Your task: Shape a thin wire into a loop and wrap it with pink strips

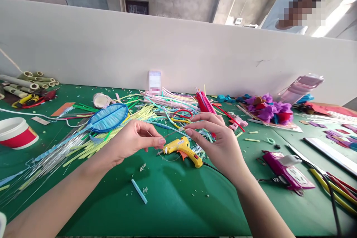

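My left hand (136,138) is closed in a pinch on a thin wire (170,134), which runs across to my right hand. Part of the wire curves in a loose loop. My right hand (216,130) pinches the other end between thumb and fingertips, where a small whitish bit shows. Behind and just below the wire lies a yellow glue gun (181,149) with an orange trigger, its black cord passing under my right wrist. A blue fan-shaped piece (108,118) with a wrapped handle rests beyond my left forearm.
Pipe-cleaner stems (145,113) spread over the green table (167,208). At left stand a paper cup (18,134), pliers (26,100) and bamboo tubes (33,81). Rightward are a purple power strip (290,173), purple fuzzy flowers (267,108), a bottle (301,87) and scissors (331,189). A person (302,7) is behind the partition (178,52).
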A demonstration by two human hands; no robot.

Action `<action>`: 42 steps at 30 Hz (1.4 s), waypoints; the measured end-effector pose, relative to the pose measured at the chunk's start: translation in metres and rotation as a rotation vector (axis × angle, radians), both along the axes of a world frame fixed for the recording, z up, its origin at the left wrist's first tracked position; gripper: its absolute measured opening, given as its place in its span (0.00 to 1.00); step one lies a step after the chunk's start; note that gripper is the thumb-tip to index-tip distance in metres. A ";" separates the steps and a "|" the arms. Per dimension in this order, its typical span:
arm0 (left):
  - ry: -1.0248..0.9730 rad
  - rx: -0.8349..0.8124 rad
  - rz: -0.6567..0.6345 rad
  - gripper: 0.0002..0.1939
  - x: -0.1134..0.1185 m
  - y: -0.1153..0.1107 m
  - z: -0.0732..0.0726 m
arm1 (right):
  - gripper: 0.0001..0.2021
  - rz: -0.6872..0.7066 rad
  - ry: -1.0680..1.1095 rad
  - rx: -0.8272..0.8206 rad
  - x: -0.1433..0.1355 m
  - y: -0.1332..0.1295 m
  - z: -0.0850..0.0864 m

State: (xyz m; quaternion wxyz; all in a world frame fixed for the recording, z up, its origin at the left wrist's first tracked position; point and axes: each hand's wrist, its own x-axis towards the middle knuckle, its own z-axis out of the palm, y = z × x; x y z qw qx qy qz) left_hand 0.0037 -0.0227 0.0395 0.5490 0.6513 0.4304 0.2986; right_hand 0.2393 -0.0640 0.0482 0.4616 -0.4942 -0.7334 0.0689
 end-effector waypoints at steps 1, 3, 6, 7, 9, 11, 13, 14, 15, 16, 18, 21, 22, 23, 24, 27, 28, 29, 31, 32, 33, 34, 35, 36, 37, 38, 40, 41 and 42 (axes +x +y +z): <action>0.001 -0.002 -0.005 0.13 0.000 0.000 0.000 | 0.03 0.011 0.010 -0.008 0.001 0.001 0.000; 0.005 -0.008 -0.012 0.13 0.000 -0.001 0.001 | 0.04 0.029 0.027 -0.031 0.002 0.002 0.000; 0.000 -0.014 -0.008 0.12 0.000 0.000 0.001 | 0.04 0.066 0.065 -0.075 0.002 0.004 -0.001; -0.004 -0.014 -0.006 0.12 -0.001 0.000 0.001 | 0.04 0.081 0.084 -0.094 0.002 0.005 -0.001; -0.005 -0.018 -0.007 0.13 -0.001 0.000 0.000 | 0.04 0.095 0.130 -0.142 0.001 0.005 -0.002; 0.011 -0.024 -0.010 0.14 -0.002 0.000 0.000 | 0.06 0.095 0.193 -0.230 -0.001 0.005 -0.002; 0.028 -0.026 -0.014 0.14 -0.004 0.000 -0.001 | 0.10 0.104 0.265 -0.356 -0.002 0.005 -0.002; 0.033 -0.022 -0.015 0.14 -0.004 0.000 -0.001 | 0.12 0.115 0.294 -0.415 -0.002 0.005 -0.002; 0.035 -0.018 -0.018 0.13 -0.004 0.000 -0.001 | 0.14 0.128 0.314 -0.462 -0.002 0.005 -0.002; 0.036 -0.014 -0.020 0.13 -0.005 0.000 -0.002 | 0.15 0.137 0.324 -0.493 -0.001 0.005 -0.001; 0.034 -0.012 -0.021 0.13 -0.005 -0.001 -0.002 | 0.15 0.144 0.320 -0.517 0.001 0.006 0.002; -0.015 -0.011 0.008 0.12 -0.005 -0.001 -0.003 | 0.17 0.149 0.323 -0.486 0.004 0.006 0.003; -0.050 -0.008 0.030 0.12 -0.005 -0.001 -0.003 | 0.19 0.145 0.357 -0.439 0.004 0.004 0.002; -0.092 -0.004 0.058 0.11 -0.005 0.000 -0.003 | 0.21 0.132 0.418 -0.372 0.003 0.002 -0.001; -0.134 0.000 0.088 0.11 -0.005 0.000 -0.003 | 0.23 0.106 0.500 -0.299 0.001 -0.001 -0.005; -0.233 0.009 0.166 0.11 -0.005 0.001 -0.002 | 0.25 0.026 0.735 -0.244 -0.016 -0.015 -0.024; -0.252 0.011 0.180 0.11 -0.004 0.002 -0.002 | 0.25 0.050 0.762 -0.327 -0.024 -0.019 -0.031; -0.266 0.011 0.188 0.10 -0.004 0.002 -0.001 | 0.24 0.100 0.774 -0.428 -0.032 -0.022 -0.038; -0.281 0.005 0.179 0.10 -0.002 0.003 -0.001 | 0.21 0.195 0.792 -0.588 -0.048 -0.025 -0.048; -0.283 0.003 0.168 0.10 -0.002 0.003 -0.002 | 0.20 0.227 0.803 -0.627 -0.055 -0.025 -0.051; -0.284 0.001 0.159 0.10 -0.001 0.003 -0.002 | 0.18 0.248 0.812 -0.644 -0.060 -0.024 -0.053; -0.284 0.001 0.154 0.10 -0.001 0.003 -0.003 | 0.17 0.259 0.818 -0.644 -0.064 -0.023 -0.053; -0.284 0.003 0.152 0.10 -0.001 0.003 -0.003 | 0.17 0.265 0.818 -0.638 -0.066 -0.022 -0.053; -0.285 0.005 0.153 0.10 0.000 0.002 -0.004 | 0.16 0.266 0.815 -0.628 -0.067 -0.021 -0.052; -0.287 0.007 0.155 0.10 0.000 0.002 -0.004 | 0.16 0.265 0.813 -0.616 -0.067 -0.020 -0.051; -0.288 0.008 0.157 0.10 0.000 0.002 -0.004 | 0.15 0.259 0.814 -0.603 -0.067 -0.019 -0.050; -0.287 0.011 0.157 0.10 0.000 0.001 -0.003 | 0.15 0.251 0.824 -0.585 -0.065 -0.018 -0.048; -0.284 0.011 0.156 0.10 0.000 0.001 -0.003 | 0.15 0.252 0.827 -0.579 -0.064 -0.017 -0.047; -0.282 0.010 0.155 0.10 0.000 0.001 -0.002 | 0.15 0.255 0.828 -0.574 -0.063 -0.017 -0.046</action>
